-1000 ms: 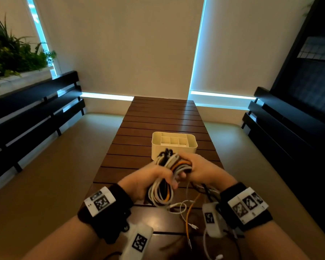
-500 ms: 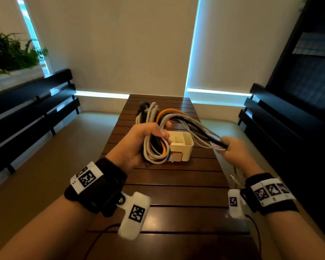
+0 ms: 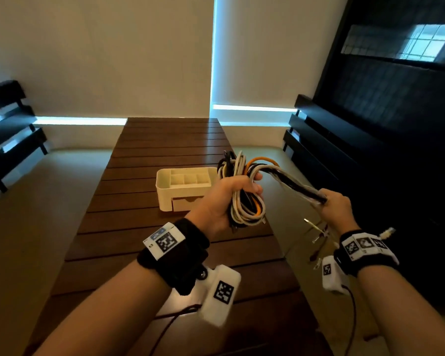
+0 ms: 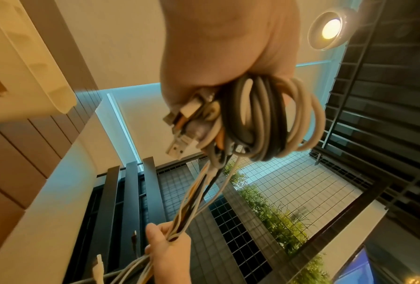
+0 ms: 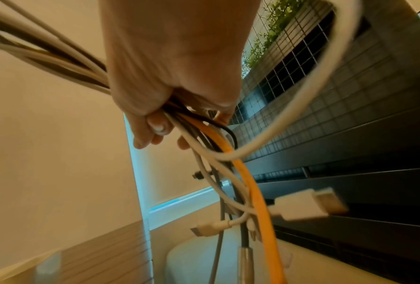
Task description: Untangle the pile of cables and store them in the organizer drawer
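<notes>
Your two hands have drawn apart since a second ago, when they were pressed together on the cable pile low over the near end of the table. Now your left hand is clenched around the coiled bundle of cables, lifted off the table above its right edge, and your right hand has swung out past that edge, fingers curled tight on a sheaf of strands stretched taut between the two hands. The loose ends, among them an orange cable and a white plug, hang below your right hand over the floor.

That spread tells you the straight runs are coming free, but the loops in your left hand are most likely still wound together; grey, white, black and orange lie mixed there, with several plugs bunched under your fingers. The untangling looks barely begun, and no single cable is out by itself yet.

The white organizer stands on the table just left of the bundle and beyond your left hand. Its top tray is split into small compartments, and those that show hold nothing. The drawer in its front face looks closed or nearly so, partly hidden behind your hand; what it holds cannot be seen. You will probably need a free hand to pull it open before any cable goes in
</notes>
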Demonstrator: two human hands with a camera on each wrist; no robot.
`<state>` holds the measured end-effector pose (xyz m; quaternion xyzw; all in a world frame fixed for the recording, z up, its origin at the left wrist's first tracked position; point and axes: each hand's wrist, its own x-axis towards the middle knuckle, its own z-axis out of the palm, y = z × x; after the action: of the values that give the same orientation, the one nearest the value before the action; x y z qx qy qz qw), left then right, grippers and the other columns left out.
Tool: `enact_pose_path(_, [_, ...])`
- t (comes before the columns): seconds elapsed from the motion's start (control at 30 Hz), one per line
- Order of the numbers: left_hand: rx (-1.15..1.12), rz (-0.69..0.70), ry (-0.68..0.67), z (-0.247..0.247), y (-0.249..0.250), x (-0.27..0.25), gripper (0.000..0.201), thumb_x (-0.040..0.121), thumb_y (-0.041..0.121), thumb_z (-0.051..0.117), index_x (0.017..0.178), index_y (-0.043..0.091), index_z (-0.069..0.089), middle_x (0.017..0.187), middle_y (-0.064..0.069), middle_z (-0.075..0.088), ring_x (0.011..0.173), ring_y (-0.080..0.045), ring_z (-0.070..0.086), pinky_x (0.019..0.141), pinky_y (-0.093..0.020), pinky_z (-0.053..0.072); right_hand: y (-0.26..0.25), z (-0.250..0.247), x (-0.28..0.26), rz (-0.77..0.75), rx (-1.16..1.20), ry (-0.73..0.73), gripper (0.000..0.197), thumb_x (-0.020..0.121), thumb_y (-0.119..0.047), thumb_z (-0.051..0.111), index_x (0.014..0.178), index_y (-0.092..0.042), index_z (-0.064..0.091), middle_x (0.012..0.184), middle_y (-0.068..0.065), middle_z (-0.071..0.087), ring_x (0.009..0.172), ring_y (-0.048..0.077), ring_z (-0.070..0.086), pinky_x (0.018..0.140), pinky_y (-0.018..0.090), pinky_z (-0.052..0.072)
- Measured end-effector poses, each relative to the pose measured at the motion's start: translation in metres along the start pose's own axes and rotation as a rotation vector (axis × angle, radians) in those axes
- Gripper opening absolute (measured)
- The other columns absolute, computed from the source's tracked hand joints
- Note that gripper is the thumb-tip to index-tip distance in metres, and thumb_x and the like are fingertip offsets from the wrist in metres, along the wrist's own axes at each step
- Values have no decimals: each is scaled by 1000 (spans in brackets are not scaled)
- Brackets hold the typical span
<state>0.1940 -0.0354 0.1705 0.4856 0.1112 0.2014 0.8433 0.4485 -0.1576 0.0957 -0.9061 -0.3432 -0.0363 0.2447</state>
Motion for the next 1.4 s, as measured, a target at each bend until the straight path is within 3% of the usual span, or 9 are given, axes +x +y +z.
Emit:
enact_pose_path(0.27, [-26,-54,-29,18,-26,27,25,67,4,55,91,7,60,62,-1,59,55,-13,58,62,-29,50,69,34,-28,273,-63,-97,17,88,-21,56,89,-9,68,86,18,66,89,35,59,78,42,51])
enact_pose_path(0.47, [27,-96,31,12,-53,26,24,64,3,58,87,8,62,65,-3,61,60,-15,59,64,-30,50,88,-3,-19,350,-129,315,16,88,-8,54,97,-4,66,85,26,63,92,43,55,83,49,39])
enact_pose_path(0.63, [8,76,66,5,-10,14,17,74,-7,53,80,9,58,59,-3,61,56,-14,62,58,-24,54,25,-20,-7,195,509,251,19,92,-21,54,80,-10,65,59,13,58,55,25,57,60,32,45])
enact_pose_path(0.77, [-71,209,184,-16,31,-8,15,67,-1,52,73,12,56,57,-1,57,54,-13,60,55,-22,53,-51,-16,-11,54,759,225,8,85,-21,62,81,-15,66,65,2,58,62,20,55,62,32,46])
enact_pose_path(1.0, [-101,512,260,-42,112,-61,18,79,1,39,71,15,48,56,5,52,53,-8,53,55,-22,52,-119,62,-29,-267,471,-322,14,88,-16,59,78,-26,55,62,-7,50,62,14,51,58,26,44])
enact_pose_path(1.17, [-63,532,272,-50,126,-63,20,79,1,41,67,14,50,57,4,53,52,-9,52,55,-20,49,-135,114,-48,-241,252,-513,19,85,-30,59,69,-37,53,75,-11,59,89,20,58,91,40,40])
enact_pose_path(1.3, [-102,491,365,-67,112,-68,18,75,1,46,64,14,51,56,2,53,48,-9,53,49,-22,49,-128,134,-58,-145,73,-631,13,76,-28,62,70,-34,53,89,-6,62,104,19,54,95,42,33])
enact_pose_path(1.33, [-95,494,389,-69,109,-69,20,75,0,45,63,13,52,56,2,53,47,-10,53,49,-21,49,-121,138,-60,-141,55,-698,15,72,-30,66,79,-37,55,97,-4,60,111,23,51,97,47,34])
enact_pose_path(1.4, [-87,487,435,-75,107,-72,32,82,-4,41,60,14,56,55,2,54,47,-10,54,50,-19,50,-111,143,-61,-199,8,-848,76,60,-41,80,127,-31,45,130,4,45,129,32,37,105,53,33])
